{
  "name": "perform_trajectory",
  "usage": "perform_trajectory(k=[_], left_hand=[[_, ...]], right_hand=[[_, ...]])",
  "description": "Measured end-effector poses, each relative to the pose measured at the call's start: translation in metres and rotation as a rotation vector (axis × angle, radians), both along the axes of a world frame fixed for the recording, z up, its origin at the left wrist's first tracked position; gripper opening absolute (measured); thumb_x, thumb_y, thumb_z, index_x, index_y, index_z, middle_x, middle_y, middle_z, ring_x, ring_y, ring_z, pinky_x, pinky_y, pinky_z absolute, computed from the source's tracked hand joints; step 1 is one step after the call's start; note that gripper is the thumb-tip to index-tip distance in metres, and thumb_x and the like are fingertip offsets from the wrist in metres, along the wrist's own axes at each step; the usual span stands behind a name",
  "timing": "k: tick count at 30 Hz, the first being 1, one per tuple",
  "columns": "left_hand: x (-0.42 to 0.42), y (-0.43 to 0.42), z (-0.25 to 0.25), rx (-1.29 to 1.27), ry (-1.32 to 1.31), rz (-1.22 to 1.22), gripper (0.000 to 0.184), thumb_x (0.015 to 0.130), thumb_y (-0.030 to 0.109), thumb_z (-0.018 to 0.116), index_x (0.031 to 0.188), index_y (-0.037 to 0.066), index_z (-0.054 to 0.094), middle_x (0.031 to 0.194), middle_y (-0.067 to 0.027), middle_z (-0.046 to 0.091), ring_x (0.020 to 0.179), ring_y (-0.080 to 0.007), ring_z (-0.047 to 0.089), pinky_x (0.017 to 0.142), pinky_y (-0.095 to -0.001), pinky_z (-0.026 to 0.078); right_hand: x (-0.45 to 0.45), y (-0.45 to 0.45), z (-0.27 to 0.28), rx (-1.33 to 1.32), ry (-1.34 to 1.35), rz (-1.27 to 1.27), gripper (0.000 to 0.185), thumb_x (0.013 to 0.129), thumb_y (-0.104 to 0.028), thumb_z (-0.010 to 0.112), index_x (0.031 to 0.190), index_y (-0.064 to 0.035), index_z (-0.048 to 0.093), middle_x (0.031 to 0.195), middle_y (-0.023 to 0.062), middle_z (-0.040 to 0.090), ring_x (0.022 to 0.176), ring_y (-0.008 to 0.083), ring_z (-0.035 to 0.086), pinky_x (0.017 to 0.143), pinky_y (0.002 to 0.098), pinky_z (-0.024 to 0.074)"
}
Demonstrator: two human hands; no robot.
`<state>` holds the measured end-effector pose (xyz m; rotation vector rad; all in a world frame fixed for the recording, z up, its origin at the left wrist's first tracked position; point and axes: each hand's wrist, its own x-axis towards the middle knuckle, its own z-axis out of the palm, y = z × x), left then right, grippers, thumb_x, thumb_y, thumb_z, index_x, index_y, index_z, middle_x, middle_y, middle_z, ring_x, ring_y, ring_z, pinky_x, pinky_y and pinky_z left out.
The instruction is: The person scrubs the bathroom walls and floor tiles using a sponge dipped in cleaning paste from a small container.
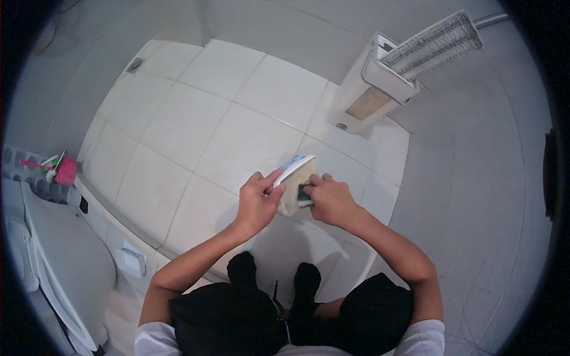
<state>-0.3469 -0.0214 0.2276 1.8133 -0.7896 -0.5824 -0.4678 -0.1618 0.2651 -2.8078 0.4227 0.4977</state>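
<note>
A cream-coloured, shallow container point(291, 191) with a white rim and a blue-and-white outer side is held tilted on edge above the tiled floor. My left hand point(259, 202) grips it by the rim, with the thumb on the near face and the fingers behind. Pressed against its inner face is a dark green sponge point(304, 193), pinched in the fingers of my right hand point(330, 200). The sponge's far part is hidden by my fingers.
A white bucket point(354, 113) with a flat mop head point(436, 47) across its top stands at the upper right. A raised ledge point(124, 219) runs along the left, beside a white toilet point(71, 261). A floor drain point(135, 65) lies at the upper left.
</note>
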Motion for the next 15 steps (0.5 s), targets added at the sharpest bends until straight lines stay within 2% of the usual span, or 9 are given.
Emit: perform_trajectory(k=[4, 6, 7, 9, 10, 11, 13, 14, 15], left_hand=[[-0.002, -0.007, -0.024, 0.045, -0.032, -0.068, 0.029, 0.08, 0.011, 0.064, 0.108, 0.006, 0.065, 0.069, -0.0103, 0.05, 0.058, -0.0187, 0.051, 0.055, -0.0314, 0.043], [0.001, -0.012, -0.057, 0.055, -0.024, -0.117, 0.028, 0.08, 0.011, 0.063, 0.107, 0.006, 0.066, 0.069, -0.0106, 0.051, 0.058, -0.0185, 0.051, 0.055, -0.0314, 0.043], [0.005, -0.016, -0.081, 0.101, 0.07, -0.143, 0.027, 0.081, 0.012, 0.061, 0.107, 0.005, 0.065, 0.069, -0.0105, 0.052, 0.058, -0.0174, 0.051, 0.055, -0.0316, 0.043], [0.008, -0.02, -0.113, 0.186, 0.243, -0.204, 0.027, 0.083, 0.014, 0.058, 0.107, 0.004, 0.065, 0.068, -0.0096, 0.056, 0.059, -0.0146, 0.052, 0.055, -0.0308, 0.043], [0.006, -0.022, -0.127, 0.226, 0.325, -0.237, 0.027, 0.084, 0.015, 0.057, 0.108, 0.004, 0.064, 0.068, -0.0088, 0.057, 0.059, -0.0127, 0.053, 0.055, -0.0299, 0.043], [0.001, -0.022, -0.143, 0.307, 0.424, -0.256, 0.028, 0.085, 0.014, 0.056, 0.109, 0.003, 0.064, 0.07, -0.0076, 0.059, 0.06, -0.0118, 0.053, 0.055, -0.0288, 0.044], [-0.013, -0.023, -0.17, 0.381, 0.636, -0.236, 0.032, 0.086, 0.012, 0.056, 0.115, 0.0, 0.061, 0.076, -0.0053, 0.062, 0.064, -0.0109, 0.056, 0.058, -0.0268, 0.048], [-0.021, -0.021, -0.191, 0.36, 0.684, -0.242, 0.034, 0.086, 0.012, 0.057, 0.117, -0.001, 0.059, 0.079, -0.0047, 0.063, 0.065, -0.0119, 0.057, 0.062, -0.0274, 0.05], [-0.018, -0.006, -0.2, 0.391, 0.721, -0.348, 0.039, 0.086, 0.019, 0.06, 0.121, 0.001, 0.057, 0.084, -0.0101, 0.065, 0.067, -0.0149, 0.06, 0.063, -0.0298, 0.051]], right_hand=[[-0.026, -0.029, 0.004, 0.279, -0.084, -0.083, 0.036, 0.068, -0.008, 0.063, 0.103, -0.0025, 0.063, 0.103, 0.01, 0.06, 0.091, 0.0281, 0.059, 0.072, 0.0413, 0.0529], [-0.049, -0.058, 0.001, 1.184, -0.101, -0.787, 0.037, 0.074, -0.01, 0.066, 0.108, 0.0018, 0.061, 0.103, 0.0121, 0.064, 0.088, 0.0241, 0.064, 0.07, 0.0392, 0.0544], [-0.062, -0.068, 0.003, 1.165, -0.13, -0.815, 0.037, 0.074, -0.01, 0.066, 0.108, 0.0018, 0.061, 0.103, 0.0121, 0.064, 0.088, 0.0241, 0.064, 0.07, 0.0392, 0.0544], [-0.092, -0.082, 0.009, 1.499, -0.324, -1.098, 0.041, 0.078, -0.01, 0.064, 0.115, 0.0035, 0.055, 0.103, 0.0123, 0.065, 0.09, 0.0241, 0.065, 0.074, 0.0376, 0.0559], [-0.107, -0.091, 0.006, 1.68, -0.383, -1.129, 0.047, 0.079, -0.007, 0.062, 0.124, -0.0008, 0.049, 0.112, 0.014, 0.061, 0.095, 0.0273, 0.064, 0.077, 0.0412, 0.0568], [-0.117, -0.095, 0.006, 1.648, -0.427, -1.151, 0.047, 0.079, -0.007, 0.062, 0.124, -0.0008, 0.049, 0.112, 0.014, 0.061, 0.095, 0.0273, 0.064, 0.077, 0.0412, 0.0568], [-0.131, -0.102, 0.005, 1.967, -0.73, -1.066, 0.049, 0.081, -0.007, 0.06, 0.128, -0.0085, 0.047, 0.125, 0.0154, 0.053, 0.1, 0.0311, 0.062, 0.075, 0.0487, 0.0567], [-0.145, -0.115, -0.007, 1.997, -0.833, -1.028, 0.049, 0.084, -0.013, 0.057, 0.131, -0.0157, 0.045, 0.133, 0.0159, 0.045, 0.108, 0.0344, 0.057, 0.079, 0.0559, 0.0529], [-0.147, -0.113, -0.001, 1.942, -0.897, -1.038, 0.049, 0.084, -0.013, 0.057, 0.131, -0.0157, 0.045, 0.133, 0.0159, 0.045, 0.108, 0.0344, 0.057, 0.079, 0.0559, 0.0529]])
